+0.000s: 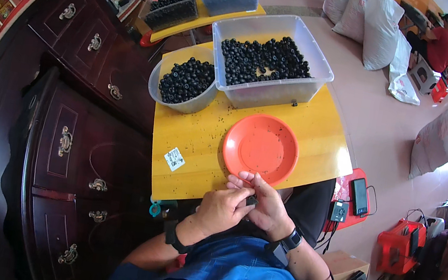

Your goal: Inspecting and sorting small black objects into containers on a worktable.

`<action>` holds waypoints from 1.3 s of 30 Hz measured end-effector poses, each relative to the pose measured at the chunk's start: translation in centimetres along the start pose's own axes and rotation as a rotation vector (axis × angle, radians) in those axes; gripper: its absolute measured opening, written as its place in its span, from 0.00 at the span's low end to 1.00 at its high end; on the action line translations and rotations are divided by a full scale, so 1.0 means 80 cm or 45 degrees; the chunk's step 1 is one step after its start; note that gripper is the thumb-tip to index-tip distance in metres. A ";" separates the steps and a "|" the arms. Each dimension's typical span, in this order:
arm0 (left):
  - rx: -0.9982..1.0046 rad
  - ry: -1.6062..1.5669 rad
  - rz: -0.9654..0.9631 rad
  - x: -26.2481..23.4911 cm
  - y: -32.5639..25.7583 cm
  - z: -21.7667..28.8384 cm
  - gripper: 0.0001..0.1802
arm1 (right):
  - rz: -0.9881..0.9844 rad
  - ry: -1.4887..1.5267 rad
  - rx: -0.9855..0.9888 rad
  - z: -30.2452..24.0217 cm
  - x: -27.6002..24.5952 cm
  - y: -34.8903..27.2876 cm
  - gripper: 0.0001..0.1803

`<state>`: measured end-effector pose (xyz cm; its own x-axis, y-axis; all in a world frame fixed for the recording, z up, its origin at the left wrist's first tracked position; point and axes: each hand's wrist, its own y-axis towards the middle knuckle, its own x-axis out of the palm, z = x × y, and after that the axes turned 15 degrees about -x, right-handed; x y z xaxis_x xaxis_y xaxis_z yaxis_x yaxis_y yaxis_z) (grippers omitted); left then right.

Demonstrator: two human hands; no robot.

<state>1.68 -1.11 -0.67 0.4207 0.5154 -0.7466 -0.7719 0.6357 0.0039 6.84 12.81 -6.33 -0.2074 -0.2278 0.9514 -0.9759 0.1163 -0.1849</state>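
Observation:
In front of my body, at the near edge of the yellow table, my two hands meet. My left hand is closed in a pinch against the fingers of my right hand, whose palm is turned partly up. A small dark piece shows between them; fingers hide most of it. Just beyond my fingertips lies a shallow orange plate with dark specks on it. Behind it stands a large clear plastic bin of small black ring-like parts. A round clear tub holds more black parts.
Dark wooden drawers rise close on my left. A white label lies on the table. Farther back, more bins stand on another yellow surface. To the right are a red stool with a phone, white sacks and other people.

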 end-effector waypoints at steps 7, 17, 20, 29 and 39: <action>0.009 -0.238 0.194 -0.001 0.009 -0.001 0.12 | 0.002 -0.047 0.009 -0.007 0.014 -0.005 0.18; 0.075 -0.123 0.127 -0.025 0.013 -0.004 0.12 | -0.094 -0.724 -0.198 -0.021 0.006 -0.016 0.10; 0.019 -0.157 0.098 -0.027 0.010 -0.004 0.12 | -0.105 -0.761 -0.225 -0.022 0.014 -0.022 0.09; 0.056 -0.316 0.002 -0.032 0.009 -0.005 0.13 | -0.187 -0.843 -0.258 -0.025 0.024 -0.027 0.07; -0.091 -0.593 0.085 -0.030 0.010 -0.013 0.07 | -0.162 -0.268 -0.126 -0.023 0.021 -0.024 0.07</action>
<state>-0.43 -2.43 0.43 0.5251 0.7670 -0.3687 -0.8285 0.5597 -0.0157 8.46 14.00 -3.94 -0.1036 -0.4412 0.8914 -0.9857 0.1656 -0.0325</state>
